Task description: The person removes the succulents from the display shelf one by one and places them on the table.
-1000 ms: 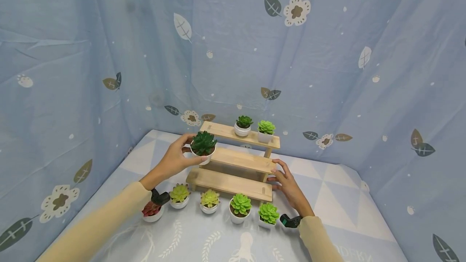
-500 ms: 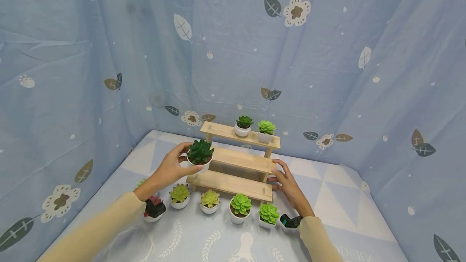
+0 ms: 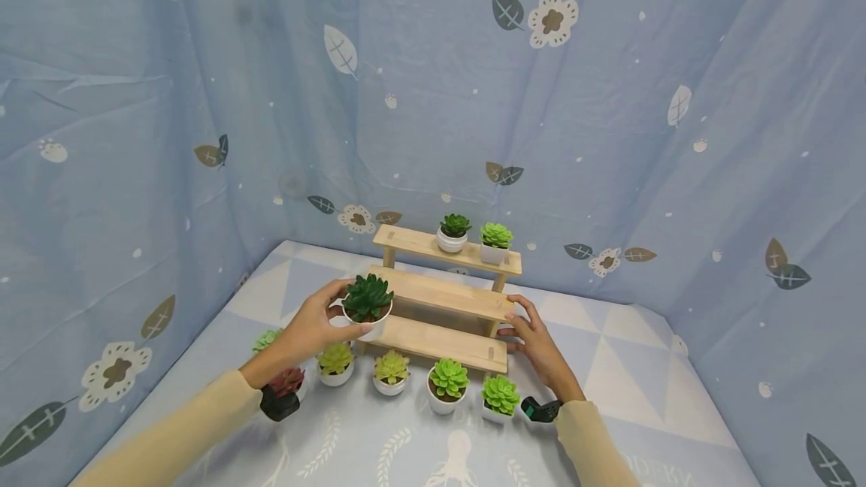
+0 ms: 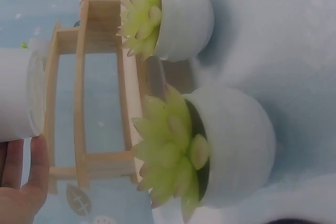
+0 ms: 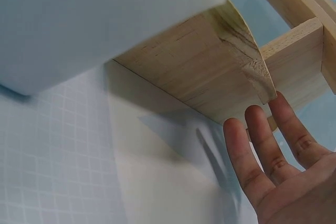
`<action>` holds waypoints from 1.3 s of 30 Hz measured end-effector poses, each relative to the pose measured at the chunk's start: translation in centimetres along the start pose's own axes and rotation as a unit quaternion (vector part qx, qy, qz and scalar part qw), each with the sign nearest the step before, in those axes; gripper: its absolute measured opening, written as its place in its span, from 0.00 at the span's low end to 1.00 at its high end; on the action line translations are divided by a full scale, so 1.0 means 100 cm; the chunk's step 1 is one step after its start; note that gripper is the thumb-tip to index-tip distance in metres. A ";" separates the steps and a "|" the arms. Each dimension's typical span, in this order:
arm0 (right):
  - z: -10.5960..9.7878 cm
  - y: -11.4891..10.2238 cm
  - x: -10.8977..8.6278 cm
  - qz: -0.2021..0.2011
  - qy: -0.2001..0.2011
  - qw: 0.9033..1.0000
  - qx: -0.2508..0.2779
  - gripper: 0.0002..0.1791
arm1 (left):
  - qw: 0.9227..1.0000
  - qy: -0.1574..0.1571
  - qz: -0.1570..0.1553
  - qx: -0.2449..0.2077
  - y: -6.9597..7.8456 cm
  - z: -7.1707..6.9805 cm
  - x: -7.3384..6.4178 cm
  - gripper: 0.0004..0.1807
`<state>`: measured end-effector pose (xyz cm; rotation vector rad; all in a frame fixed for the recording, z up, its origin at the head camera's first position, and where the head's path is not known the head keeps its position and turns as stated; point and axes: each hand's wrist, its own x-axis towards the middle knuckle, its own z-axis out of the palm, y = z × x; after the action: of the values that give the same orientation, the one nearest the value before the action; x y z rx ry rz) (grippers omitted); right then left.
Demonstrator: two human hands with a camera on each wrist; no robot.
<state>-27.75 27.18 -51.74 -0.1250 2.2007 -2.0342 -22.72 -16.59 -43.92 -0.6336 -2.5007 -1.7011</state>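
Note:
My left hand [image 3: 313,331] grips a white pot with a dark green artificial succulent [image 3: 367,299], thumb in front and fingers round the far side. It is held over the left end of a three-tier wooden plant stand [image 3: 443,291], overlapping the lower tiers in the head view. In the left wrist view the pot's plain white wall [image 4: 16,95] shows at the left edge above the fingers. My right hand [image 3: 539,343] is at the stand's right end. Its fingers [image 5: 265,150] are extended in the right wrist view, tips right at a shelf's edge.
On the top tier stand a small dark green succulent [image 3: 452,234] and a light green one [image 3: 495,242]. Along the front are several potted succulents, including a yellow-green one [image 3: 391,372], a bright green one [image 3: 447,385] and a red one [image 3: 287,382]. Patterned blue cloth [image 3: 433,96] hangs behind.
My left hand has drawn the dark green succulent down and slightly left, from beside the middle tier toward the lower one. The right hand stays at the stand's end.

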 end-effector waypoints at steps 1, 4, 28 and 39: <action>0.000 0.000 0.000 0.000 0.001 1.000 0.000 0.31 | 1.000 0.000 0.001 0.003 0.000 0.000 -0.001 0.45; 0.001 -0.001 0.000 0.002 0.002 1.000 -0.001 0.31 | 1.000 0.002 -0.002 0.006 0.001 0.000 -0.006 0.44; -0.001 -0.001 0.001 0.000 -0.002 1.000 0.007 0.32 | 0.998 -0.013 -0.041 0.035 -0.003 0.001 -0.045 0.50; 0.001 0.000 -0.001 -0.001 0.004 1.000 -0.004 0.31 | 0.998 -0.032 -0.026 0.052 -0.010 0.009 -0.058 0.50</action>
<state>-27.64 27.13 -51.73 -0.1196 2.2149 -2.0314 -17.64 -17.83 -46.69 -0.6281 -2.6515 -1.5790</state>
